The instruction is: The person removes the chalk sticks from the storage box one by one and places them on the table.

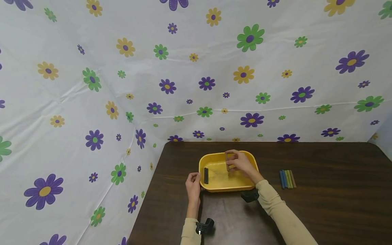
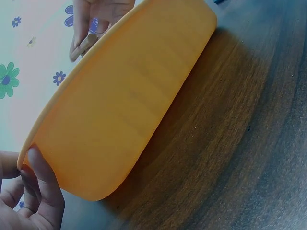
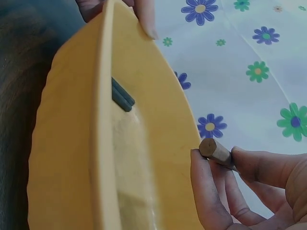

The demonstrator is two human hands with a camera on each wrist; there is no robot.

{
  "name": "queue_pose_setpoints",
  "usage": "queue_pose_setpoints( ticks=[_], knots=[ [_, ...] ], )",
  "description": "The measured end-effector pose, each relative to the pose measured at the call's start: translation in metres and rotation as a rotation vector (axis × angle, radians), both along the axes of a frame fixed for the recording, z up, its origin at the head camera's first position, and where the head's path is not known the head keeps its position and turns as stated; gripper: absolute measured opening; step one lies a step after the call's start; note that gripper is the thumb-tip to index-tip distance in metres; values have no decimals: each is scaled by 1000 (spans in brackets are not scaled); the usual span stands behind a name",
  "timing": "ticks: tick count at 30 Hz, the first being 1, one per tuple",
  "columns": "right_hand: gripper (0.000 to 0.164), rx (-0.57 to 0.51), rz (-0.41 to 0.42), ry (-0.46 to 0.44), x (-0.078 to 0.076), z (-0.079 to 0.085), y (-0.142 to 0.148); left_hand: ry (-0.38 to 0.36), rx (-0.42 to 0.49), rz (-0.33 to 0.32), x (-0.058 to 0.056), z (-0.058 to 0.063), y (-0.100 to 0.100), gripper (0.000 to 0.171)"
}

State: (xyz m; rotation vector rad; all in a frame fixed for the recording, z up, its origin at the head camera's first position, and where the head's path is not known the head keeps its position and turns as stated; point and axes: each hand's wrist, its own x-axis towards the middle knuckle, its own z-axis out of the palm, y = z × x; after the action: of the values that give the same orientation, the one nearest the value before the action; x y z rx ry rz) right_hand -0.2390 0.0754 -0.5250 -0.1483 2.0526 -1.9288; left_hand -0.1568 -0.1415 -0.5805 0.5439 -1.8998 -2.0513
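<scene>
A yellow plastic tray (image 1: 228, 189) stands on the table. At its left end, my left hand (image 1: 193, 186) pinches the rim between thumb and fingers, which the left wrist view shows closely. Over the tray's right half, my right hand (image 1: 241, 163) pinches a brown faceted stick (image 3: 214, 149), held up off the tray floor. It looks like modelling clay or a thick crayon; I cannot tell which. Two dark sticks (image 1: 206, 176) lie side by side inside the tray, near its left wall.
Right of the tray, several coloured sticks (image 1: 288, 179) in blue, green and brown lie in a row on the dark wooden table (image 1: 337, 190). A flower-patterned sheet (image 1: 183, 68) hangs behind and to the left. Black cameras (image 1: 206, 226) sit on both wrists.
</scene>
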Motion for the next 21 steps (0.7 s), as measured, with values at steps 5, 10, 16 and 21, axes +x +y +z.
queue_pose_setpoints(
  ticks=[5,10,16,21],
  knots=[
    [49,11,-18,9,1,4,10,-7,-8,3,-1,-1,0,19],
    [50,9,-40,9,1,6,23,-19,-11,-7,-1,0,0,21],
    [52,21,-68,21,1,8,43,-20,6,-61,11,26,1,21],
    [54,21,-85,18,3,9,62,-30,57,-109,15,34,-2,23]
  ],
)
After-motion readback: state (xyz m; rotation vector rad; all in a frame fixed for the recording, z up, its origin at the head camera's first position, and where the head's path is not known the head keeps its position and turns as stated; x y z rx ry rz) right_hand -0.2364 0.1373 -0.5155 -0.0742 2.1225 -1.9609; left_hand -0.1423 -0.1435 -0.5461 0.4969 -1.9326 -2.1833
